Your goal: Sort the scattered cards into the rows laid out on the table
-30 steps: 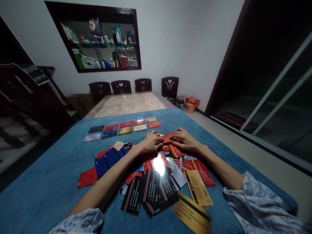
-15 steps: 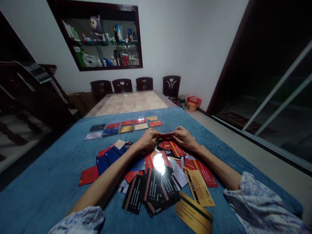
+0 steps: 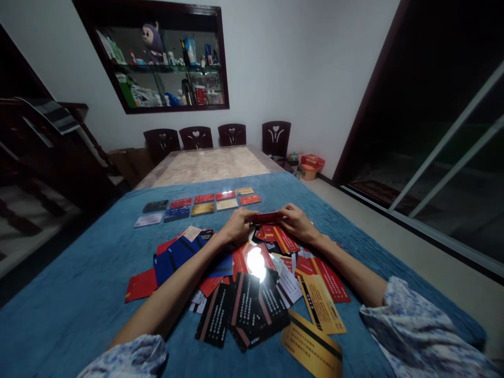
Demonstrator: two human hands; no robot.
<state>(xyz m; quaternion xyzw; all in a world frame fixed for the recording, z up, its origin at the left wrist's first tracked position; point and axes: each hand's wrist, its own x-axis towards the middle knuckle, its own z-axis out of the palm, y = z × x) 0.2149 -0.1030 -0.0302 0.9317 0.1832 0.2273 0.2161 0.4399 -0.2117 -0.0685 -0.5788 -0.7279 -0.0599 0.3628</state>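
Note:
Between my left hand (image 3: 238, 224) and my right hand (image 3: 295, 220) is a red card (image 3: 269, 217), seen nearly edge-on; whether it is one card or a small stack I cannot tell. Fingers of both hands are closed on its two ends, just above a loose pile. Under my hands and forearms lie red cards (image 3: 284, 239), blue cards (image 3: 177, 260), black cards (image 3: 246, 302) and gold cards (image 3: 321, 302), overlapping at many angles. A bright glare hides part of a red card in the middle. Part of the pile is covered by my left forearm.
Beyond the pile, two rows of sorted cards stand on the blue cloth (image 3: 90, 247), among them a gold stack (image 3: 202, 209), a dark blue stack (image 3: 177, 213) and a pale card (image 3: 148, 220). Farther off are the bare stone tabletop (image 3: 212, 164) and several dark chairs (image 3: 276, 137).
Both hands stay almost in place, still holding the red card at its ends. The whole view has shifted slightly; the piles look the same.

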